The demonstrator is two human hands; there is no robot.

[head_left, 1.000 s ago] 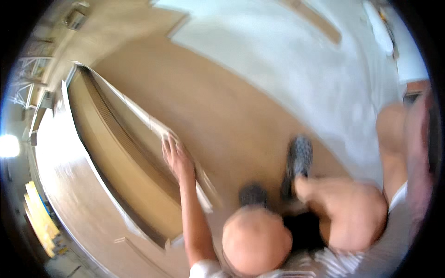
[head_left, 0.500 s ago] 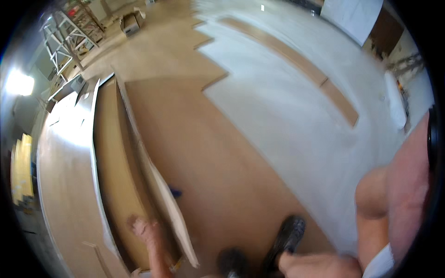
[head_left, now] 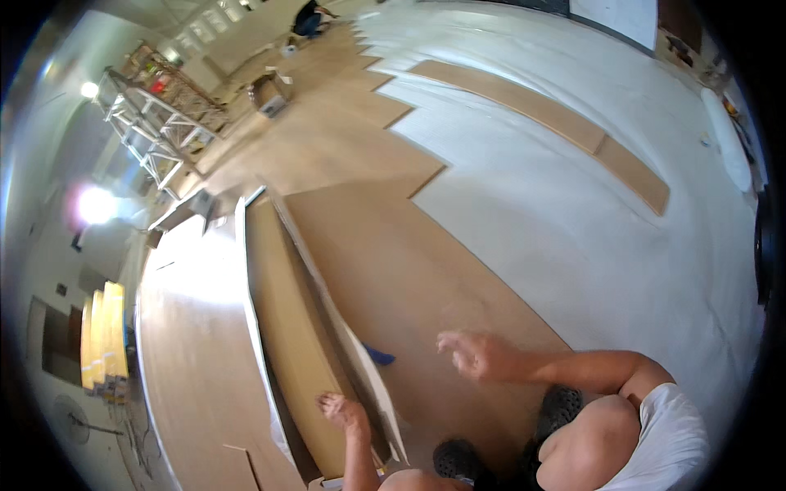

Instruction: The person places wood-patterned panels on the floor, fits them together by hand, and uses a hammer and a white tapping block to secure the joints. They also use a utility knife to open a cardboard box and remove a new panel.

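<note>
A long opened cardboard box (head_left: pixel 327 304) lies in front of me to the left, its flaps raised along both sides. Inside it lies a long tan plank (head_left: pixel 288 327). My left hand (head_left: pixel 342 411) is over the plank near the box's close end, fingers extended and holding nothing; whether they touch the plank is hard to tell. To the right of the box, my right hand (head_left: pixel 479 357) hovers above the laid plank floor (head_left: pixel 458 270), its fingers loosely bent and apart, with nothing in them. A blue object (head_left: pixel 378 355) sits partly under the box's right flap.
White underlay sheeting (head_left: pixel 524 196) covers the floor to the right, with loose planks (head_left: pixel 524 102) on it. The laid floor has a stepped edge. A ladder (head_left: pixel 151 127), another box (head_left: pixel 268 94) and a crouching person (head_left: pixel 309 20) are farther back. Yellow packs (head_left: pixel 105 334) stand at left.
My right hand and forearm have come into view above the floor. My left hand stays over the plank in the box. The whole view has shifted, bringing the crouching person into sight.
</note>
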